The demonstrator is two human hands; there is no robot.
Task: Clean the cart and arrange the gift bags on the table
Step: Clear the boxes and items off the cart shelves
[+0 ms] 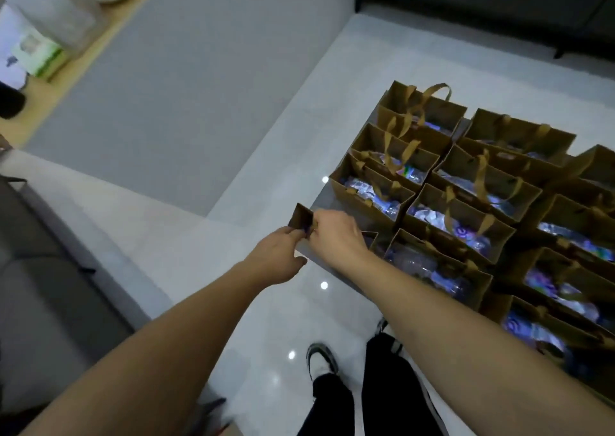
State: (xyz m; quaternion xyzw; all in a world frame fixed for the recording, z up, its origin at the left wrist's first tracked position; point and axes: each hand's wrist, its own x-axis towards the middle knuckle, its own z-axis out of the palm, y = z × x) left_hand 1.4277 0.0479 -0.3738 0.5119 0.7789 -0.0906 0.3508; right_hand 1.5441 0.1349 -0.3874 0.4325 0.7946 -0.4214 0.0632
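A small brown paper gift bag (301,217) stands at the near left corner of a grey desk (327,259), and both hands are on it. The left hand (278,256) pinches its near edge with fingertips curled. The right hand (336,234) reaches over from the other side, fingers closed on the same bag's rim, so the two hands almost touch. What this bag holds cannot be seen.

To the right, the desk is packed with more brown gift bags (466,209), standing upright in close rows, sides touching. Their tops are open. Each has brown ribbon handles (482,173), some upright, some flopped over. Inside show clear plastic bottles (419,266) and packets with blue and purple print; the details are blurred.

Below the hands lies a glossy white tiled floor (283,319) with bright light spots reflected in it. The person's dark trousers (382,385) and a white shoe (321,357) show at the bottom edge. A grey rug (183,103) covers the floor further off. A dark sofa (482,0) stands at the top right, another grey seat (40,269) at the left. A wooden shelf (66,66) at the top left carries blurred items.
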